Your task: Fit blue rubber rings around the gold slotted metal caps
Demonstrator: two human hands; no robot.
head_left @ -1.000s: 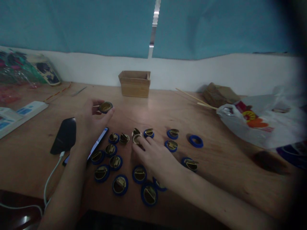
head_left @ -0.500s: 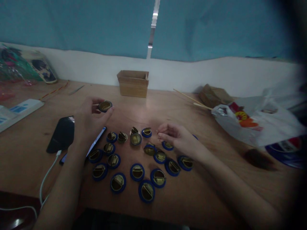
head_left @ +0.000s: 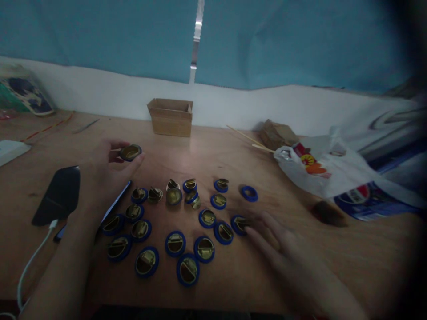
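My left hand (head_left: 115, 171) pinches a round pin-back badge (head_left: 130, 153) by its edge, raised above the table with the metal back showing. My right hand (head_left: 283, 244) is smeared by motion. Its thumb and fingers are apart beside the right edge of a blue-rimmed badge (head_left: 239, 225); whether they touch it I cannot tell. Several more blue-rimmed badges lie back side up across the table, among them one at the front (head_left: 187, 270). A gold badge without a blue rim (head_left: 174, 196) sits near the back of the group. A loose blue ring (head_left: 249, 193) lies at the right.
A small cardboard box (head_left: 171, 122) stands against the wall. A dark phone-like slab (head_left: 59, 191) with a white cable (head_left: 33, 255) lies left, and another phone (head_left: 115, 202) sits under my left forearm. At right are a plastic bag (head_left: 320, 171), sticks (head_left: 247, 135) and a crumpled carton (head_left: 278, 134).
My right hand has moved down and right, from near the back badges to the one at the right, and its pinch has opened. The left hand still holds its badge. The view has shifted right.
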